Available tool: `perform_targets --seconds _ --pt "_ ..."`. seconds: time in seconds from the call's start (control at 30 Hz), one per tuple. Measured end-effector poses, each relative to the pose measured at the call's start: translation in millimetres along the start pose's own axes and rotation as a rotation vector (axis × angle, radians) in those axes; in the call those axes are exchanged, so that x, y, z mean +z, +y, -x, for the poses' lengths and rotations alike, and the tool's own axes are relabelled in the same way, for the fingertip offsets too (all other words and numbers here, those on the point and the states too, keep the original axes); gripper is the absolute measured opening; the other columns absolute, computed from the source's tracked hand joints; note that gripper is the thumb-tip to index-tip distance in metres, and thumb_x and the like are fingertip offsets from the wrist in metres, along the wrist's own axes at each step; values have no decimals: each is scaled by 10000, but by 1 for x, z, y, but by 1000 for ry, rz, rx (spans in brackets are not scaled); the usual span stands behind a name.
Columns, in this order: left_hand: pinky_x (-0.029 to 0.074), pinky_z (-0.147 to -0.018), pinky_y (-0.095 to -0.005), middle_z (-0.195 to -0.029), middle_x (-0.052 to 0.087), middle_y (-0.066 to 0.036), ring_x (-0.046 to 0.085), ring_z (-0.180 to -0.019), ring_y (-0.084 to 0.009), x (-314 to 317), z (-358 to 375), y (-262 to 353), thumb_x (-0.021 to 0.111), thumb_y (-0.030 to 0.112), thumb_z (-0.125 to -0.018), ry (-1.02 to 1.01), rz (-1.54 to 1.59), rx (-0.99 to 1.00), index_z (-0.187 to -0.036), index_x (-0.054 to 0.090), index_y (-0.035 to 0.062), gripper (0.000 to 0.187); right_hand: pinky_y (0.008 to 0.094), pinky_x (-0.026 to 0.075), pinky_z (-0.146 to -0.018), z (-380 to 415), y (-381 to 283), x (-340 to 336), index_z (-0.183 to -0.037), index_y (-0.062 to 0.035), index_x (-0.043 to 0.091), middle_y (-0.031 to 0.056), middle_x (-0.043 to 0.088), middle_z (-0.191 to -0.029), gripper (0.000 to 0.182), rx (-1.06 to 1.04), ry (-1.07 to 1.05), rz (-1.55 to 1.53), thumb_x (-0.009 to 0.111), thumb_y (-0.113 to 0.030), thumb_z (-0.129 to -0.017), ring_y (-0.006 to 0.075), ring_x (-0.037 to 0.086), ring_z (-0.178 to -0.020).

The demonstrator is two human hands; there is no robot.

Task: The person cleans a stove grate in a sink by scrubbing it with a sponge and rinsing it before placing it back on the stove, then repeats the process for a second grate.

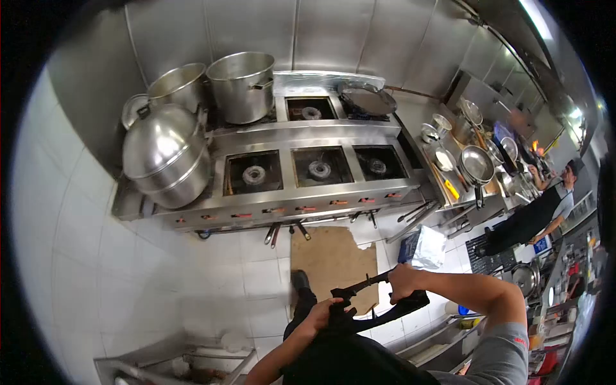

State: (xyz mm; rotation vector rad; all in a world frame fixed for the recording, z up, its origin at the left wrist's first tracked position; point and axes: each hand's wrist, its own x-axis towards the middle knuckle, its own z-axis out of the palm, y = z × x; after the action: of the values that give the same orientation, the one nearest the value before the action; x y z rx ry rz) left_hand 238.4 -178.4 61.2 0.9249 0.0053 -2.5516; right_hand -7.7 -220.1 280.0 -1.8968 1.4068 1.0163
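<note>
Both my hands hold a black metal frame with prongs and an open middle, which looks like a burner grate (394,312), at waist height before my dark apron (340,359). My left hand (319,314) is closed on its left end. My right hand (404,282) grips the right end, fingers wrapped round it. Ahead of me is a steel gas stove (282,202), whose uncovered burners (254,174) show in the front row.
Large pots (240,90) and a domed steamer (167,157) crowd the stove's left. A round dark pan (369,99) sits back right. Strainers (477,164) and utensils fill the right table. Cardboard (333,263) and a foil-topped box (428,247) lie on the floor. Another person (532,218) stands right.
</note>
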Motion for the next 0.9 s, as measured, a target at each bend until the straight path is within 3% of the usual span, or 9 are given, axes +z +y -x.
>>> perform_targets --seconds 0.1,0.17,0.2,0.33,0.4,0.5,0.53,0.7,0.9 --pt "550 -830 -415 -990 670 -113 675 -889 -288 18 -64 48 574 222 -928 -38 -113 -293 -1156 606 54 285 450 515 -852 -20 38 -25 -952 55 699 233 697 -953 671 40 41 44 717 -540 -640 386 659 -963" --pt "554 -778 -338 -924 689 -124 684 -820 -234 54 -69 81 498 225 -968 -257 -1724 535 -1061 653 19 274 464 505 -871 -33 59 -53 -1002 58 683 235 686 -1000 698 108 -64 107 693 -551 -661 403 642 -993" --pt "534 -761 -327 -929 690 -157 682 -788 -220 -1 -147 58 517 278 -965 -302 -1046 382 -1073 655 22 311 464 505 -871 -36 68 -63 -1002 58 683 235 686 -1000 698 125 -81 96 693 -551 -661 403 642 -993" --pt "508 -836 -355 -996 680 -192 667 -887 -219 111 -135 162 503 310 -976 -118 -534 -116 -1119 643 25 349 470 437 -976 -45 102 -124 -1110 50 632 225 642 -1127 757 279 -105 116 684 -571 -680 398 561 -1135" --pt "496 -861 -376 -995 684 -123 642 -954 -304 106 -189 183 648 486 -866 -433 -1435 706 -1058 675 62 467 448 503 -857 -45 114 -149 -975 -38 732 161 703 -1012 538 290 -2 203 630 -486 -695 341 665 -979" --pt "455 -936 -403 -1039 676 -127 595 -1082 -292 162 -197 199 646 511 -860 -371 -1423 709 -1094 666 68 501 459 501 -858 -52 139 -185 -973 -47 734 163 700 -1026 508 266 29 221 628 -462 -701 336 664 -981" --pt "445 -921 -422 -1013 677 -109 579 -1072 -292 198 -170 217 714 514 -791 -338 -1490 598 -1111 652 87 538 450 434 -983 -60 146 -200 -1150 43 602 227 639 -1133 798 350 -86 213 707 -576 -656 380 568 -1132" --pt "427 -825 -446 -912 656 -78 552 -980 -304 203 -231 253 791 452 -687 -391 -1682 624 -1054 618 102 535 456 435 -987 -99 178 -256 -1167 37 593 219 638 -1148 800 332 -149 260 705 -580 -670 366 569 -1142" --pt "408 -851 -491 -968 654 -137 525 -996 -356 209 -238 362 780 343 -634 -103 -1991 512 -984 610 64 479 464 394 -1027 -171 211 -295 -1199 34 586 212 632 -1194 798 185 171 156 713 -564 -686 384 522 -1209"
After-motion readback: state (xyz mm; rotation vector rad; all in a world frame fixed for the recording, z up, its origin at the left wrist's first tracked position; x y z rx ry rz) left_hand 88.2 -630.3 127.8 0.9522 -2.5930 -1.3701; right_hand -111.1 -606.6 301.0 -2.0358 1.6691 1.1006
